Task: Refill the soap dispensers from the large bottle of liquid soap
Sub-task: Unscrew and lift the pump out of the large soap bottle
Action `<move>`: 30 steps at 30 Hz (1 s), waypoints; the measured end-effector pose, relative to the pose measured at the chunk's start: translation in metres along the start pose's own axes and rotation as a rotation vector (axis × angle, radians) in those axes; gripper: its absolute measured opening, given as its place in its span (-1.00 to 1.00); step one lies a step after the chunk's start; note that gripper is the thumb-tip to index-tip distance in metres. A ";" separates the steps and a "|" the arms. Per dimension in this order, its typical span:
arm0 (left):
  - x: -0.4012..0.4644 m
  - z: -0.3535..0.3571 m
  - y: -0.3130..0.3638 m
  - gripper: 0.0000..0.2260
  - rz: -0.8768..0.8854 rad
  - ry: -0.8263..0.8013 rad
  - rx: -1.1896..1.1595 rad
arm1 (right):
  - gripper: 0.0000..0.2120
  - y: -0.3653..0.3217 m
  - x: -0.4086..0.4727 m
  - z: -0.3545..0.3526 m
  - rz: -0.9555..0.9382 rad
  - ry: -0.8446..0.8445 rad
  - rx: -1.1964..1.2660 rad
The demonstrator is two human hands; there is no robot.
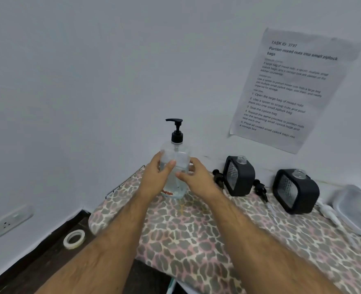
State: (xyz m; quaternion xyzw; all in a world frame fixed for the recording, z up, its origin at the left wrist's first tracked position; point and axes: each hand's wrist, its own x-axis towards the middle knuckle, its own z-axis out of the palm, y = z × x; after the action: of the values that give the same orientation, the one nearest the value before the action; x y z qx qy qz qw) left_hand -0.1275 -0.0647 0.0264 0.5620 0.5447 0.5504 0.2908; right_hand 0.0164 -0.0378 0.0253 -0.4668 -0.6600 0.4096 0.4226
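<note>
A large clear soap bottle point(176, 158) with a black pump top stands upright at the far left end of the leopard-print board point(196, 240). My left hand point(157, 179) grips its left side, thumb across the front. My right hand point(196, 177) holds its right side, fingers curled round it. Two black soap dispensers with open necks stand to the right, one point(239, 177) close by and the other point(296, 192) further right. Their black pump heads lie beside them, one point(217, 177) left of the near dispenser and one point(261, 190) between the two.
A clear plastic container point(355, 211) sits at the right edge, with a white object point(329, 215) lying beside it. A printed sheet point(290, 88) hangs on the wall. A tape roll point(74, 238) lies on the dark floor at the left, near a wall socket point(11, 221).
</note>
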 end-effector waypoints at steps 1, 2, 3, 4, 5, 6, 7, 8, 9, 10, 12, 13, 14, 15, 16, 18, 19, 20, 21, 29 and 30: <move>-0.003 0.001 0.003 -0.70 0.002 -0.004 -0.005 | -0.53 0.001 -0.002 -0.002 -0.004 0.008 0.012; -0.006 0.002 0.005 -0.64 0.004 -0.005 -0.005 | -0.53 0.002 -0.005 -0.004 -0.009 0.011 0.021; -0.009 0.003 0.006 -0.58 0.003 0.000 -0.007 | -0.53 0.002 -0.008 -0.008 -0.011 0.009 0.019; -0.013 0.005 0.008 -0.55 -0.005 0.001 -0.006 | -0.54 0.003 -0.012 -0.012 -0.007 0.004 0.012; -0.017 0.008 0.010 -0.55 -0.016 0.003 -0.005 | -0.53 0.002 -0.017 -0.018 -0.003 -0.002 0.002; -0.022 0.013 0.013 -0.59 -0.020 0.003 -0.005 | -0.53 0.003 -0.022 -0.025 -0.001 -0.007 -0.007; -0.028 0.018 0.017 -0.65 -0.015 0.004 -0.010 | -0.53 0.002 -0.029 -0.033 -0.004 -0.011 -0.018; -0.034 0.023 0.021 -0.70 -0.008 0.006 -0.013 | -0.52 0.002 -0.034 -0.041 -0.010 -0.013 -0.029; -0.040 0.028 0.026 -0.71 0.001 0.002 -0.021 | -0.52 0.001 -0.041 -0.050 -0.014 -0.013 -0.044; -0.047 0.034 0.031 -0.69 0.010 -0.008 -0.037 | -0.51 0.001 -0.049 -0.060 -0.015 -0.012 -0.055; -0.063 0.047 0.041 -0.60 0.008 -0.035 -0.079 | -0.54 0.001 -0.069 -0.081 -0.012 -0.001 -0.061; -0.070 0.053 0.045 -0.56 0.001 -0.052 -0.099 | -0.56 0.001 -0.078 -0.091 -0.015 0.006 -0.057; -0.078 0.060 0.049 -0.55 -0.007 -0.072 -0.113 | -0.58 0.002 -0.089 -0.101 -0.016 0.013 -0.051; -0.086 0.067 0.053 -0.55 -0.008 -0.093 -0.122 | -0.59 0.002 -0.100 -0.112 -0.016 0.016 -0.047; -0.094 0.075 0.058 -0.58 -0.008 -0.117 -0.125 | -0.59 0.004 -0.112 -0.122 -0.010 0.027 -0.043; -0.108 0.091 0.066 -0.66 -0.001 -0.159 -0.136 | -0.58 0.007 -0.132 -0.141 -0.011 0.052 -0.049; -0.114 0.099 0.070 -0.70 0.006 -0.178 -0.140 | -0.57 0.009 -0.143 -0.150 -0.010 0.065 -0.056; -0.121 0.107 0.074 -0.72 0.013 -0.196 -0.144 | -0.57 0.011 -0.153 -0.159 -0.011 0.079 -0.064; -0.127 0.114 0.077 -0.73 0.021 -0.212 -0.147 | -0.58 0.013 -0.162 -0.166 -0.012 0.093 -0.070; -0.165 0.157 0.099 -0.68 0.044 -0.303 -0.169 | -0.57 0.026 -0.215 -0.212 0.006 0.166 -0.037; -0.169 0.161 0.100 -0.68 0.044 -0.311 -0.175 | -0.56 0.027 -0.220 -0.214 0.007 0.173 -0.037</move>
State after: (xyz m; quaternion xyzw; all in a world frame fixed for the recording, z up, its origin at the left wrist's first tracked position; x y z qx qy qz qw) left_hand 0.0855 -0.2018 0.0319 0.6246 0.4309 0.5081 0.4073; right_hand 0.2707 -0.2119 0.0272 -0.5104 -0.6269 0.3569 0.4681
